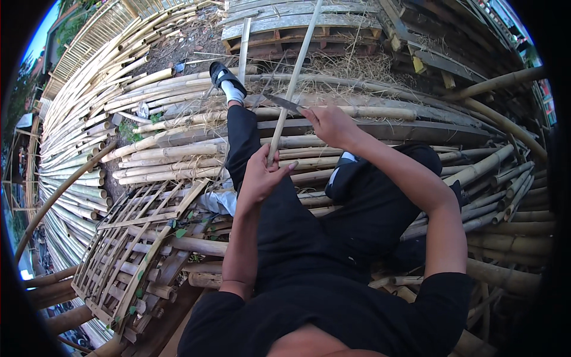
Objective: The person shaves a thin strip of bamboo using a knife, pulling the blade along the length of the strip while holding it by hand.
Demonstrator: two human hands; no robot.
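A long, pale bamboo strip [303, 55] slants up and away in front of me. My left hand [260, 174] is closed around its near end, over my outstretched leg. In my right hand [331, 126] is a knife [282, 102], its handle hidden by my fingers. The dark blade points left and lies across the strip, a little beyond my left hand. It appears to touch the strip, though I cannot tell how deep the edge sits.
Under and around my legs lie many bamboo poles [178, 150]. A wooden pallet [300, 27] with straw [369, 65] before it stands at the far side. Another flat strip [244, 47] stands near my sandalled foot [225, 78]. A slatted bamboo frame [128, 256] leans at the left.
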